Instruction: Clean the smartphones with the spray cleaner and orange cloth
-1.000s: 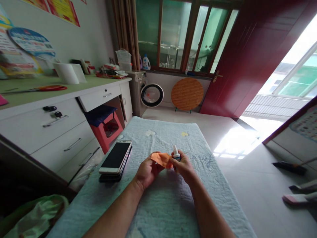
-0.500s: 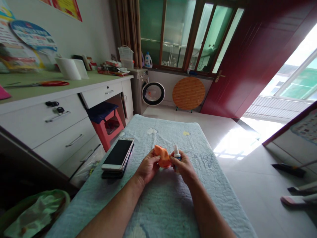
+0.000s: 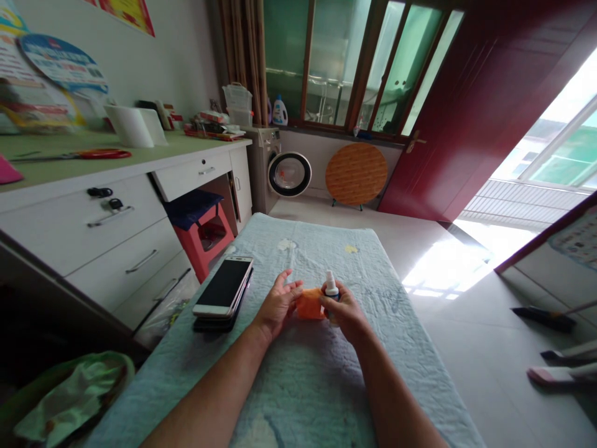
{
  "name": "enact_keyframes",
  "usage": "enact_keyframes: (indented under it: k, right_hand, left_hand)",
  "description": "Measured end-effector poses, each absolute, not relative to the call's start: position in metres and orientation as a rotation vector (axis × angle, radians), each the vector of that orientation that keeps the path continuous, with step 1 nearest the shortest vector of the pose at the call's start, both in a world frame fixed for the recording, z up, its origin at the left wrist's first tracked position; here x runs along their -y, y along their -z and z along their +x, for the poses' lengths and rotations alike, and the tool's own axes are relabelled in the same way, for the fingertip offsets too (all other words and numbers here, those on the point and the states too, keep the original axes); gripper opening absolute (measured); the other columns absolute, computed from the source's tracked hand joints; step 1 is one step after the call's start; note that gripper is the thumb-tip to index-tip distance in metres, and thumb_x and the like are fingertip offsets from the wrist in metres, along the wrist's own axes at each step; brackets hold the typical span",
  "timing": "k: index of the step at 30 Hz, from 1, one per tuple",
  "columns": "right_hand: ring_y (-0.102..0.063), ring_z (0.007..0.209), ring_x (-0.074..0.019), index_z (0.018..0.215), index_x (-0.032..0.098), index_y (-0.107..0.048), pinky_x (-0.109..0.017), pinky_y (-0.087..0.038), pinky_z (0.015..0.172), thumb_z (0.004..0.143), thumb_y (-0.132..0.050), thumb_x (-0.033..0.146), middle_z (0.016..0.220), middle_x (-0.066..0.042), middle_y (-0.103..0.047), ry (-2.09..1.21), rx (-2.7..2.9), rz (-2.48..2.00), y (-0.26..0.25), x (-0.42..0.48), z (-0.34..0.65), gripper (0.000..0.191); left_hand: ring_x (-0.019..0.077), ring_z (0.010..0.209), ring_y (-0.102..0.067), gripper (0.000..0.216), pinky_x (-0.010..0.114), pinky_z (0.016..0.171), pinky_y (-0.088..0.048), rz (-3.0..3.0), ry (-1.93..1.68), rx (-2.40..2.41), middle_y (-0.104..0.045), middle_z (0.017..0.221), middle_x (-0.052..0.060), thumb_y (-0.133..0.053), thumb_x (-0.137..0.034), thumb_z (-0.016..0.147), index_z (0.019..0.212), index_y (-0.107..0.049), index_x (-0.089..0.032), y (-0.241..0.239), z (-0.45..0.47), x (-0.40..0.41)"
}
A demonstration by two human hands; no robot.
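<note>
My right hand (image 3: 345, 311) is closed around a small white spray bottle (image 3: 331, 287), nozzle upward. Its thumb and fingertips also pinch the right edge of an orange cloth (image 3: 310, 304), which hangs flat between my hands. At the cloth's left edge is my left hand (image 3: 278, 305), fingers spread and raised; whether it touches the cloth is hard to see. To the left, a smartphone (image 3: 226, 286) with a dark screen lies on top of other flat, dark devices. All this is over a table covered with a pale blue quilted cloth (image 3: 321, 246).
A white desk with drawers (image 3: 116, 230) runs along the left, with a red stool (image 3: 203, 236) under it. A bin with a green bag (image 3: 69, 398) stands at lower left. Farther back are a washing machine (image 3: 263, 162) with its door open and a round wooden tabletop (image 3: 357, 174).
The orange cloth was bunched between both hands; now it hangs flatter from the right hand. My left fingers have let go and spread apart. The spray bottle stays in my right hand.
</note>
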State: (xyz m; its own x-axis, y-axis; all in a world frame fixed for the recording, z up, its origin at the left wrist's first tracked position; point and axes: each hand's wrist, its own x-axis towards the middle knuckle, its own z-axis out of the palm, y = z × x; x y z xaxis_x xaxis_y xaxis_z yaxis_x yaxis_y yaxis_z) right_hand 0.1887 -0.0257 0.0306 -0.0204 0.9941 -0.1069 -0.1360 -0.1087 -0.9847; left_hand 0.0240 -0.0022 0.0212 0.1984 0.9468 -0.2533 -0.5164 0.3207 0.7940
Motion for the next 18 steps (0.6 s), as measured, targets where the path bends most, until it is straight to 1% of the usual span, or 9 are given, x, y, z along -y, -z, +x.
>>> enact_keyframes:
  k: [3,6,7,9,10,12,15,18]
  right_hand:
    - [-0.042,0.055,-0.0089,0.081,0.021,-0.053,-0.022,-0.035,0.054,0.06,-0.074,0.035,0.064,0.007,-0.048,-1.294,0.989,-1.164,-0.032,0.024,0.189,0.033]
    - [-0.045,0.059,-0.0101,0.084,0.021,-0.053,-0.023,-0.037,0.057,0.059,-0.077,0.039,0.069,0.005,-0.051,-1.293,0.92,-1.134,-0.03,0.023,0.19,0.039]
    - [-0.045,0.06,-0.0103,0.085,0.021,-0.054,-0.023,-0.037,0.058,0.059,-0.077,0.039,0.07,0.005,-0.051,-1.293,0.915,-1.125,-0.029,0.023,0.19,0.039]
    - [-0.045,0.06,-0.0101,0.084,0.02,-0.054,-0.023,-0.037,0.058,0.06,-0.077,0.04,0.069,0.005,-0.051,-1.28,0.925,-1.112,-0.026,0.022,0.191,0.039]
    - [-0.044,0.06,-0.01,0.084,0.02,-0.054,-0.023,-0.036,0.058,0.061,-0.076,0.04,0.069,0.005,-0.05,-1.274,0.936,-1.11,-0.025,0.022,0.192,0.038]
    - [-0.044,0.06,-0.01,0.085,0.02,-0.053,-0.023,-0.036,0.057,0.063,-0.075,0.04,0.069,0.005,-0.05,-1.275,0.959,-1.111,-0.023,0.022,0.192,0.037]
    - [-0.043,0.057,-0.0092,0.086,0.02,-0.053,-0.022,-0.036,0.055,0.065,-0.075,0.038,0.067,0.006,-0.05,-1.309,0.956,-1.113,-0.021,0.022,0.193,0.036]
    - [-0.043,0.055,-0.0081,0.086,0.02,-0.052,-0.022,-0.036,0.054,0.064,-0.076,0.036,0.065,0.007,-0.049,-1.343,0.899,-1.105,-0.019,0.021,0.194,0.036]
  left_hand:
    - [0.016,0.09,-0.066,0.077,0.024,0.075,-0.053,0.752,-1.102,-0.822,-0.053,0.127,0.012,-0.077,-0.023,0.072,0.138,-0.037,-0.025,-0.023,0.024,0.006]
    - [0.0168,0.085,-0.066,0.082,0.026,0.076,-0.052,0.998,-0.992,-0.747,-0.06,0.118,0.009,-0.078,-0.02,0.069,0.14,-0.038,-0.026,-0.022,0.026,0.009]
    - [0.0167,0.084,-0.066,0.076,0.027,0.076,-0.052,1.083,-0.987,-0.75,-0.062,0.114,0.009,-0.077,-0.019,0.068,0.137,-0.043,-0.024,-0.02,0.027,0.009]
    - [0.0174,0.087,-0.065,0.051,0.027,0.078,-0.051,1.273,-1.052,-0.804,-0.062,0.115,0.008,-0.072,-0.018,0.07,0.119,-0.059,-0.019,-0.017,0.028,0.007]
    - [0.0185,0.091,-0.064,0.04,0.028,0.08,-0.051,1.359,-1.095,-0.838,-0.062,0.116,0.008,-0.07,-0.017,0.071,0.111,-0.064,-0.019,-0.016,0.027,0.006]
    - [0.0202,0.095,-0.063,0.027,0.03,0.085,-0.05,1.505,-1.153,-0.92,-0.065,0.109,0.007,-0.066,-0.017,0.075,0.102,-0.069,-0.018,-0.016,0.026,0.004]
    - [0.0212,0.093,-0.064,0.021,0.032,0.087,-0.049,1.682,-1.197,-0.998,-0.069,0.097,0.007,-0.063,-0.014,0.078,0.097,-0.072,-0.02,-0.019,0.024,0.004]
    - [0.0212,0.089,-0.063,0.022,0.032,0.084,-0.048,1.831,-1.215,-1.033,-0.068,0.093,0.006,-0.061,-0.012,0.079,0.095,-0.073,-0.022,-0.021,0.023,0.005]
